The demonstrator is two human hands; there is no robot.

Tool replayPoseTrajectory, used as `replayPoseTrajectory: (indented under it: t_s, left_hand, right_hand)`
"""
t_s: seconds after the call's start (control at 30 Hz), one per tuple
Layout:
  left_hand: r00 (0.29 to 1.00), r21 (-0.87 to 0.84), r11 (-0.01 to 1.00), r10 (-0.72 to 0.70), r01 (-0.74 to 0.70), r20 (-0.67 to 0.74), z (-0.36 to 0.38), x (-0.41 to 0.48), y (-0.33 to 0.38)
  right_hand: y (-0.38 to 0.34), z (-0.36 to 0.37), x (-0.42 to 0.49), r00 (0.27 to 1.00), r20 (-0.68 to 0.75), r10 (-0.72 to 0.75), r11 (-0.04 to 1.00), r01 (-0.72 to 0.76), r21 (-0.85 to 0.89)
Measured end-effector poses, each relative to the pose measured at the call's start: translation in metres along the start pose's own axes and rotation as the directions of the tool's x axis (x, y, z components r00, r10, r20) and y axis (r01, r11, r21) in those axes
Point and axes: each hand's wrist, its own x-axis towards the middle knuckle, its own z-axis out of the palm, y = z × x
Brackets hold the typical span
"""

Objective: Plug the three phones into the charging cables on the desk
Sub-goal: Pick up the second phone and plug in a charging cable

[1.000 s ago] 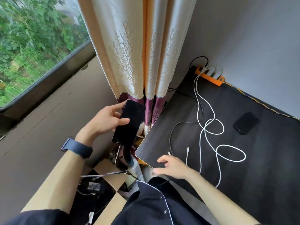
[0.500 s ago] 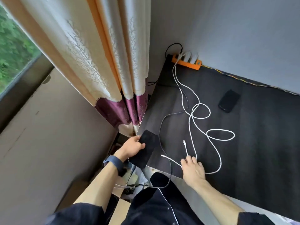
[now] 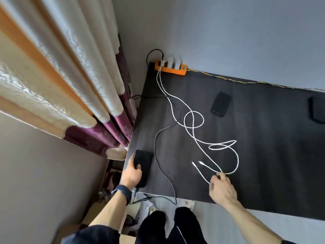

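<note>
Left hand (image 3: 132,175) grips a black phone (image 3: 143,164) lying flat at the desk (image 3: 263,164) corner. Right hand (image 3: 222,188) pinches the white cable (image 3: 202,171) on the desk, right of that phone.

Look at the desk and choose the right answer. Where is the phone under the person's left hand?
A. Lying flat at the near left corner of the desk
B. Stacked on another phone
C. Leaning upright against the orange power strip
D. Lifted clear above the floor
A: the left hand rests on the phone, which lies flat on the desk at its near left corner, far from the power strip.
</note>
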Motion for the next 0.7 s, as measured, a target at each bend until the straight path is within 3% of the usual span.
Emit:
replayPoseTrajectory:
  t_s: [0.13, 0.4, 0.7]
  left_hand:
    - [0.996, 0.078, 0.997, 0.002, 0.005, -0.086, 0.006, 0.0, -0.003]
    - [0.982, 0.43, 0.901, 0.121, -0.049, -0.142, 0.027, -0.013, 0.004]
    - [0.98, 0.497, 0.867, 0.085, 0.017, -0.182, 0.038, -0.019, 0.003]
  right_hand:
    - [0.008, 0.007, 0.002, 0.997, -0.05, -0.064, 0.995, 0.067, 0.069]
    - [0.017, 0.021, -0.002, 0.982, -0.098, -0.163, 0.981, 0.171, 0.089]
    - [0.031, 0.009, -0.003, 0.963, -0.004, -0.27, 0.954, 0.269, 0.131]
